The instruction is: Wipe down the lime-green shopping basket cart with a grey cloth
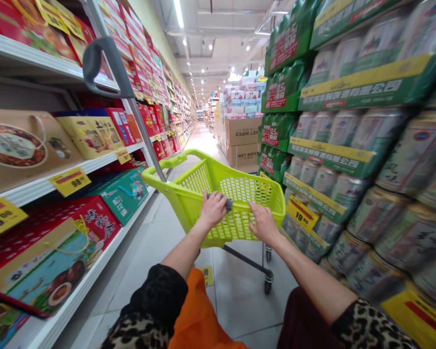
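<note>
Leopard-print sleeves (370,325) end in a left hand (213,209) curled over a small grey object (227,203) on the rim of a lime-green shopping cart (240,189) and a half-open right hand (263,224) resting there, where a swerve could topple the stacked green-wrapped cans (374,160).

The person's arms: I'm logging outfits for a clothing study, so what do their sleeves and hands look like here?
Leopard-print sleeves end near the elbows. The left sleeve has a wide black band at its cuff, while the right sleeve shows the print up to its edge. The forearms are bare, and so are the left hand and the right hand, with no gloves.
</note>
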### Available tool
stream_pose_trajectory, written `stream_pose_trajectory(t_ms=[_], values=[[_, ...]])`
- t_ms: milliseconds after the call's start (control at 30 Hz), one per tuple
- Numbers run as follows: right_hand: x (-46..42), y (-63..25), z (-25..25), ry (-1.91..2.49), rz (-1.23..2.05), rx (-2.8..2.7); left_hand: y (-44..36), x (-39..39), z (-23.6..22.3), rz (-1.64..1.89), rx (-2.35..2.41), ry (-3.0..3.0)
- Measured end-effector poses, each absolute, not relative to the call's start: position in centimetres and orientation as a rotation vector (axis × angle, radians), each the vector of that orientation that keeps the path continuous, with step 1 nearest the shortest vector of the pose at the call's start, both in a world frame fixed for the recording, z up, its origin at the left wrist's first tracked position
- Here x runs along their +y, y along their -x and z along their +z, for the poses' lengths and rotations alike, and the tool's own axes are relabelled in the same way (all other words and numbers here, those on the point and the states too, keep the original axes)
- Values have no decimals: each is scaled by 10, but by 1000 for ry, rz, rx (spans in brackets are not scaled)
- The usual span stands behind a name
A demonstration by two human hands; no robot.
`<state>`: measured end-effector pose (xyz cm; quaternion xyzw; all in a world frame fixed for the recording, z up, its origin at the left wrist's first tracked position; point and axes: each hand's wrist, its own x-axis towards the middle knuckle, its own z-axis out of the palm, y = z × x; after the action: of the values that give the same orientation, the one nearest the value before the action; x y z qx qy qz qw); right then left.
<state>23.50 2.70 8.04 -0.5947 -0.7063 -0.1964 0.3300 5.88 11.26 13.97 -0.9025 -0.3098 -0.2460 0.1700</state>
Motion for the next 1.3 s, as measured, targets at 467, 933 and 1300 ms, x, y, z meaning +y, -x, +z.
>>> stream_pose_trajectory(t_ms=[467,933,1300], values=[[24,-225,70,1484,-597,-1813,-5,157,155,-639,-1019,2435],[21,-239,72,1424,-531,-1798,28,197,177,-837,-1167,2302],[17,-273,75,1487,-478,-1853,-5,169,175,-667,-997,2477]])
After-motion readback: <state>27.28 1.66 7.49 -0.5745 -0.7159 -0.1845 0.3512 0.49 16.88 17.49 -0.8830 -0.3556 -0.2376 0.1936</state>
